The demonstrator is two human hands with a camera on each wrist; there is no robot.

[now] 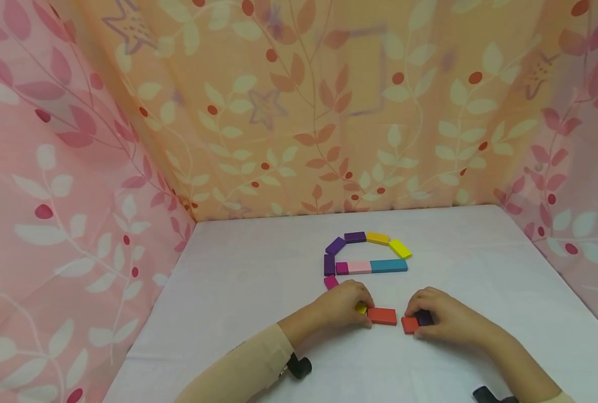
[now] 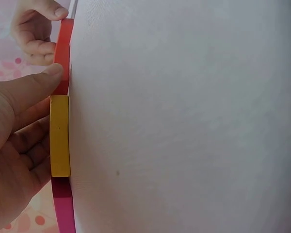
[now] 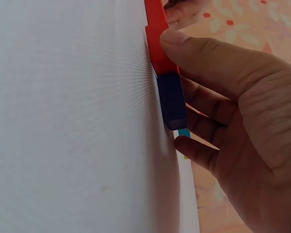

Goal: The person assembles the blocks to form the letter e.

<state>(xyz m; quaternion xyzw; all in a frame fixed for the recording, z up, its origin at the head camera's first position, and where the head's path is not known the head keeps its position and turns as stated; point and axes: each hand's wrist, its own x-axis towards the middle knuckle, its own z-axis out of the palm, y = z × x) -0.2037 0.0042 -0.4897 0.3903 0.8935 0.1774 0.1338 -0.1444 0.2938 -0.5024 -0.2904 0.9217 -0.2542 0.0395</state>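
My left hand [image 1: 346,305] pinches the left end of a red block [image 1: 382,316] that lies on the table. Beside its fingers is a yellow block [image 2: 60,136], with a magenta block [image 2: 64,211] at the yellow one's other end. To the right, my right hand [image 1: 445,316] pinches a second red block [image 1: 410,325] between thumb and fingers. A dark purple-blue block [image 3: 172,99] adjoins that second red block, under the same hand. In the head view a small gap shows between the two red blocks.
Behind the hands, several blocks form a curve: purple blocks [image 1: 355,237], an orange-yellow block [image 1: 378,239] and a bright yellow block [image 1: 400,248]. A straight row with a pink block [image 1: 359,267] and a blue block [image 1: 389,266] runs inside. Patterned curtains [image 1: 299,112] surround the white table [image 1: 228,268].
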